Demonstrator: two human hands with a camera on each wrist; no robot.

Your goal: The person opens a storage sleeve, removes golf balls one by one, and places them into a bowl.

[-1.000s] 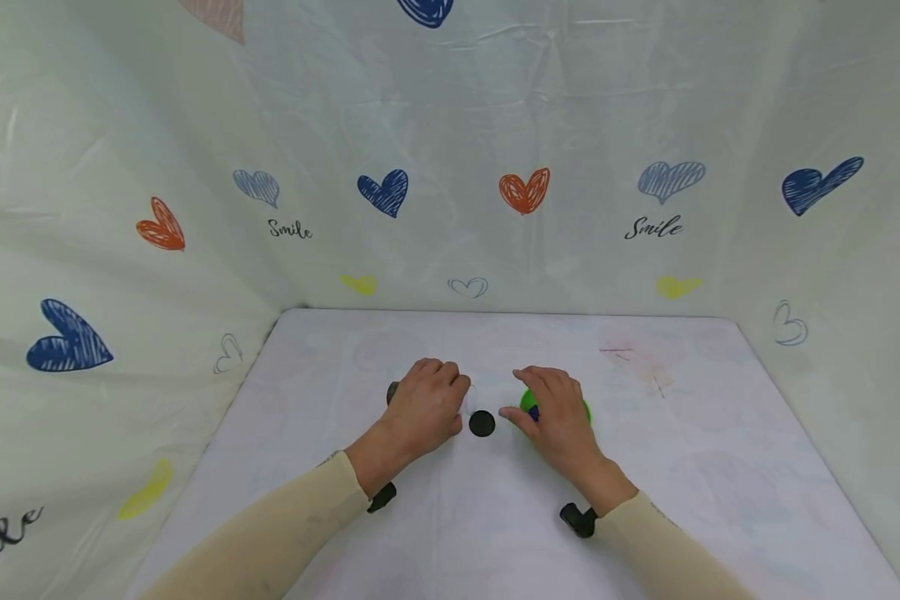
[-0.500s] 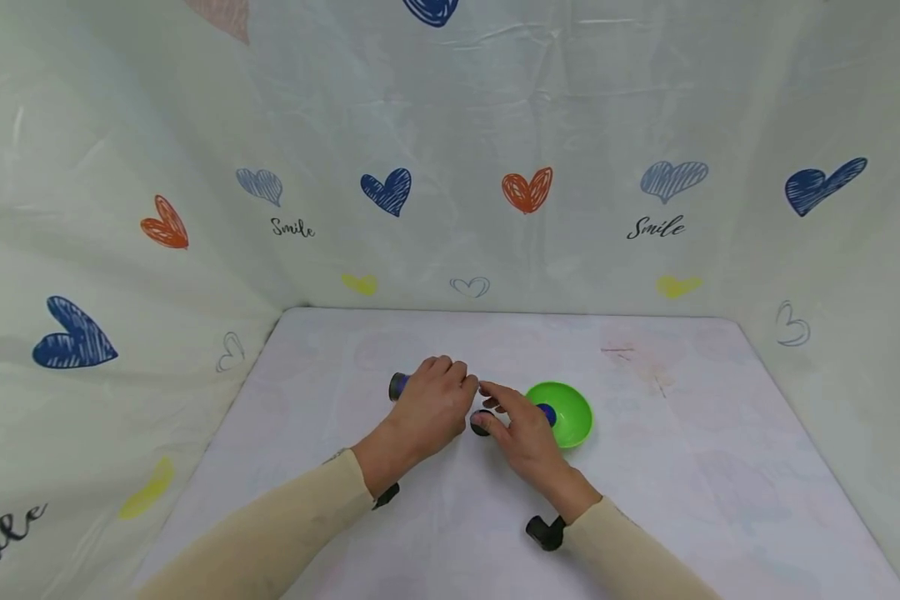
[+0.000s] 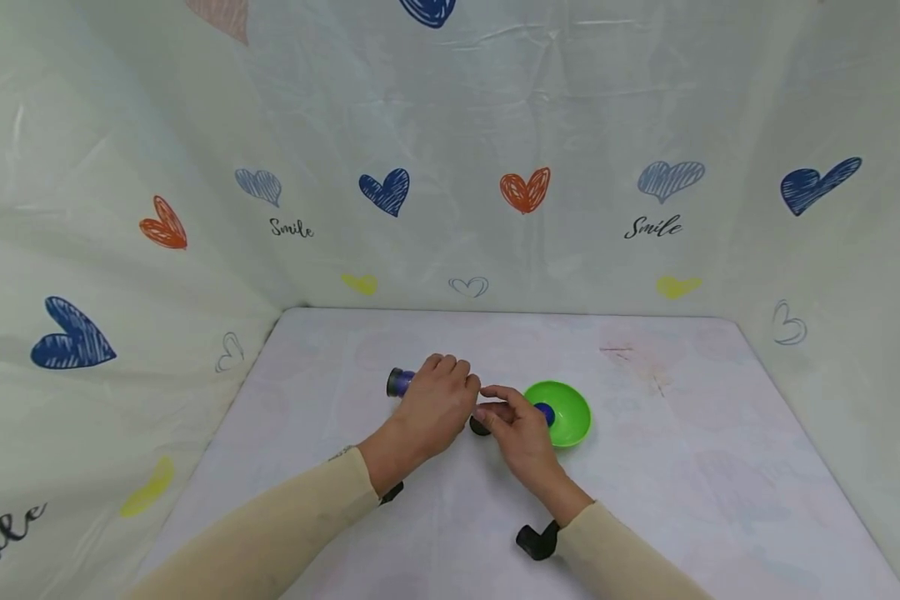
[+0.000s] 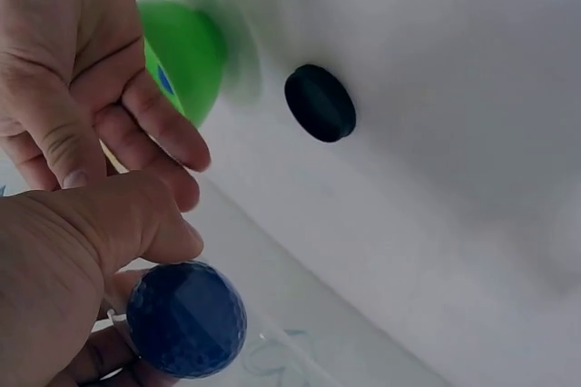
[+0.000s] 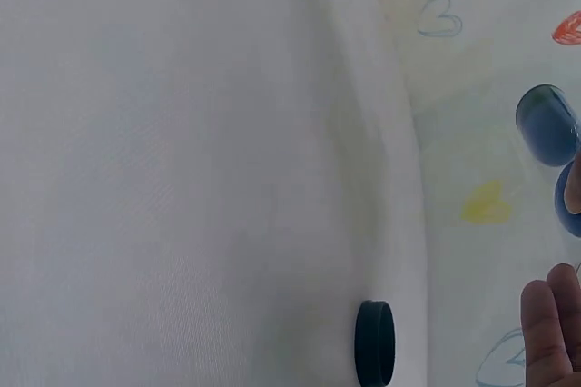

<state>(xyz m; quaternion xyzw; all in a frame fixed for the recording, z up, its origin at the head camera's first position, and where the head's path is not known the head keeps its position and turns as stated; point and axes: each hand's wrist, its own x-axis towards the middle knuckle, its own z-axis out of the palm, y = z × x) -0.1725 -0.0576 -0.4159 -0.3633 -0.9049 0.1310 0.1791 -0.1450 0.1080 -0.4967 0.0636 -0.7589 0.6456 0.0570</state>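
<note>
My left hand (image 3: 437, 404) grips a clear tube with blue round contents (image 3: 400, 382), held lying on its side above the table. Its dark end sticks out left of the hand, while a faceted blue round end (image 4: 186, 320) fills the lower part of the left wrist view. My right hand (image 3: 523, 435) is close beside the left fingertips, at the tube's other end, its thumb and fingers apart. In the right wrist view its straight fingers (image 5: 549, 323) enter from the right edge. A black lid (image 4: 320, 103) lies on the table under the hands, partly covered in the head view.
A green bowl (image 3: 579, 421) stands just right of my right hand, with a blue round thing (image 3: 546, 413) inside. The white tabletop (image 3: 682, 467) runs back to a hanging sheet (image 3: 592, 100) printed with hearts, which also closes off the sides.
My right hand has come left from over the green bowl to the left fingertips, uncovering the bowl and partly covering the lid. My left hand has shifted slightly right, still gripping the tube.
</note>
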